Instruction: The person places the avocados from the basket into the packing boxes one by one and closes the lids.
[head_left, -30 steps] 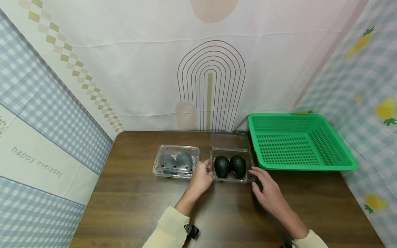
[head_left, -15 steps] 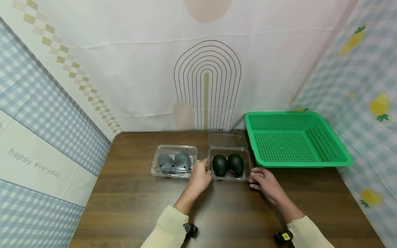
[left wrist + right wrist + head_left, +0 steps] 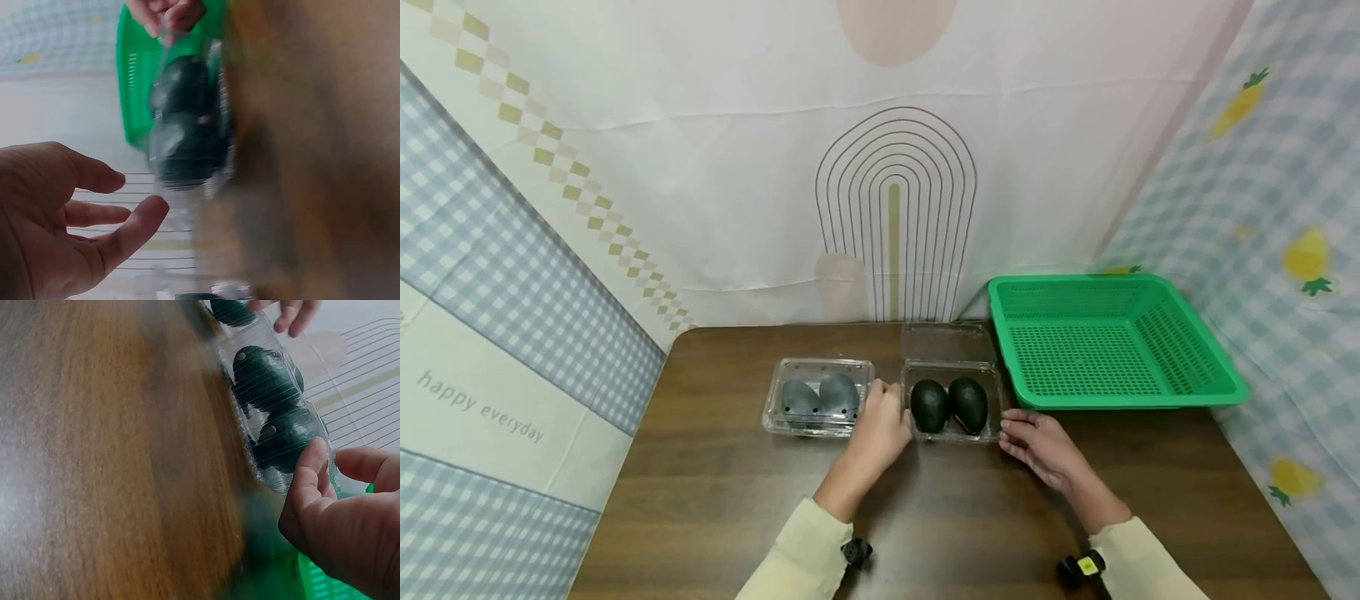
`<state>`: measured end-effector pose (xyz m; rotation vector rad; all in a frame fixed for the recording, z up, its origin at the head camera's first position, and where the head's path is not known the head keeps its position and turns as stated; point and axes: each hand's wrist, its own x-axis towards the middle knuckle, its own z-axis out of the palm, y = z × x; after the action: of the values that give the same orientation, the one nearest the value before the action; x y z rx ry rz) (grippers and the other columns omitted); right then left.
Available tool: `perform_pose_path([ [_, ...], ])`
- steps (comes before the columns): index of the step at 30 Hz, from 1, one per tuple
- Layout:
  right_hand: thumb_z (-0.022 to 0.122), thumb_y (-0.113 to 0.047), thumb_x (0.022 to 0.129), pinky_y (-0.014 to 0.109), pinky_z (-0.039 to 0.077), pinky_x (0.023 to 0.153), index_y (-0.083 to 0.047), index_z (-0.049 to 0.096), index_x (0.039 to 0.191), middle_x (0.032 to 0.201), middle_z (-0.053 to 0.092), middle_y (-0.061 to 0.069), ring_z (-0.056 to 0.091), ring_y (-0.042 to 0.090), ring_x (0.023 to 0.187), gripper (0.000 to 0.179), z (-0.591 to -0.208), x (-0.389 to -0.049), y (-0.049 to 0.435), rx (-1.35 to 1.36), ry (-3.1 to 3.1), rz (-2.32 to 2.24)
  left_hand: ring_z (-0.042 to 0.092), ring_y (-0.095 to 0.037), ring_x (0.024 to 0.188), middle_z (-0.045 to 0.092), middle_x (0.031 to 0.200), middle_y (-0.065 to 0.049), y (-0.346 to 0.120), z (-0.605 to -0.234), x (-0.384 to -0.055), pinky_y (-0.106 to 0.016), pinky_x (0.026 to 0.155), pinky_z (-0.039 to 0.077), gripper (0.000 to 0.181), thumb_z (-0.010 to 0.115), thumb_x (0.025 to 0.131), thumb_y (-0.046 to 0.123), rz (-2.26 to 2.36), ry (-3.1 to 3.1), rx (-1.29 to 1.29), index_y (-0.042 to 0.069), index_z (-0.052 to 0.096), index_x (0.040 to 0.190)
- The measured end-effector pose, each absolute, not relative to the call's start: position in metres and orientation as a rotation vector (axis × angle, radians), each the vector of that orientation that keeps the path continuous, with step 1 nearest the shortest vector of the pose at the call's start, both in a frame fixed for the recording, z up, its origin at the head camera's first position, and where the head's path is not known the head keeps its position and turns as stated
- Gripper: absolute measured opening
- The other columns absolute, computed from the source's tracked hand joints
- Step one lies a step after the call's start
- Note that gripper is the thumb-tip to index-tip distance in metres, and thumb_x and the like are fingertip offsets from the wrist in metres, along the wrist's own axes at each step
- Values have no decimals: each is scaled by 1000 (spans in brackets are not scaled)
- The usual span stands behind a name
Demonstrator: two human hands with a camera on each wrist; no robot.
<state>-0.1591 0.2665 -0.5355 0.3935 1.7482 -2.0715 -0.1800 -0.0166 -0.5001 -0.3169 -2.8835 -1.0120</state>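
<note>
Two dark green avocados (image 3: 967, 406) lie side by side in a clear plastic clamshell box (image 3: 952, 367), whose lid (image 3: 943, 340) is folded back. My right hand (image 3: 1041, 446) pinches the box's front right corner; thumb and fingers meet on its rim in the right wrist view. In the gap between this box and a second one, my left hand (image 3: 880, 425) hovers with loosely bent fingers. The left wrist view shows nothing between thumb and fingers (image 3: 147, 215). To its left sits the second clamshell box (image 3: 820, 367), lid down over two avocados (image 3: 837, 395).
Behind and right of the open box stands a green perforated plastic basket (image 3: 1030, 402), close to its right side. Everything rests on a brown wooden table (image 3: 730, 500). Printed cloths (image 3: 737, 208) hang along the back and both sides.
My right hand's spread fingers have closed onto the box's front right corner. My left hand has come slightly away from the box's left edge. The head view has shifted a little.
</note>
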Motion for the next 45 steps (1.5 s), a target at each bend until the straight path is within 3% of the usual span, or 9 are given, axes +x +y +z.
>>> perform_pose_path([
  [12, 56, -6, 105, 21, 62, 85, 1, 46, 129, 107, 59, 6, 65, 12, 92, 27, -539, -161, 264, 368, 1740, -2113, 70, -26, 98, 64, 121, -18, -35, -463, -242, -38, 82, 64, 42, 63, 101, 18, -1216, -2834, -385, -3, 60, 138],
  [17, 57, -6, 104, 21, 62, 84, 3, 47, 129, 107, 58, 7, 65, 12, 92, 28, -541, -160, 263, 377, 1744, -2111, 64, -35, 121, 60, 136, -23, -37, -463, -278, -47, 100, 59, 52, 58, 105, 22, -1273, -2930, -342, -4, 47, 149],
  [21, 57, -6, 105, 21, 62, 84, 3, 46, 130, 106, 58, 6, 64, 13, 92, 29, -543, -160, 264, 389, 1755, -2103, 49, -40, 140, 51, 151, -25, -32, -468, -308, -53, 114, 49, 58, 54, 107, 25, -1348, -3026, -265, -5, 39, 154],
  [26, 57, -7, 105, 20, 62, 84, 3, 46, 130, 106, 58, 5, 64, 12, 92, 29, -541, -159, 266, 389, 1768, -2097, 38, -40, 148, 41, 160, -23, -24, -481, -335, -52, 120, 43, 62, 52, 107, 26, -1380, -3112, -188, -6, 35, 156],
  [29, 57, -7, 105, 20, 62, 84, 4, 46, 131, 106, 58, 5, 64, 12, 92, 30, -541, -158, 265, 374, 1759, -2100, 51, -40, 139, 49, 152, -26, -22, -488, -343, -48, 113, 50, 56, 53, 105, 25, -1318, -3163, -163, -9, 44, 149],
  [33, 56, -7, 105, 20, 62, 85, 4, 45, 132, 107, 58, 5, 64, 11, 92, 31, -542, -157, 265, 373, 1759, -2093, 69, -38, 101, 63, 112, -22, -20, -495, -348, -47, 88, 63, 32, 53, 105, 20, -1352, -3216, -126, -7, 57, 121],
  [36, 56, -7, 105, 20, 62, 84, 5, 44, 133, 107, 58, 5, 64, 12, 92, 33, -542, -156, 265, 373, 1767, -2086, 72, -38, 89, 61, 94, -18, -16, -499, -351, -47, 81, 66, 19, 52, 106, 18, -1437, -3255, -72, 1, 54, 98],
  [40, 57, -7, 105, 20, 62, 84, 7, 43, 134, 105, 58, 4, 64, 12, 92, 35, -539, -155, 263, 347, 1770, -2084, 74, -37, 88, 65, 90, -22, -10, -503, -353, -46, 79, 67, 27, 53, 106, 12, -1475, -3284, 5, 6, 49, 80],
  [45, 58, -7, 104, 20, 62, 83, 7, 45, 133, 104, 59, 4, 64, 12, 92, 34, -539, -157, 263, 345, 1780, -2092, 68, -27, 65, 57, 78, -16, -7, -506, -356, -43, 72, 67, 22, 52, 104, 3, -1551, -3246, 69, 2, 53, 82],
])
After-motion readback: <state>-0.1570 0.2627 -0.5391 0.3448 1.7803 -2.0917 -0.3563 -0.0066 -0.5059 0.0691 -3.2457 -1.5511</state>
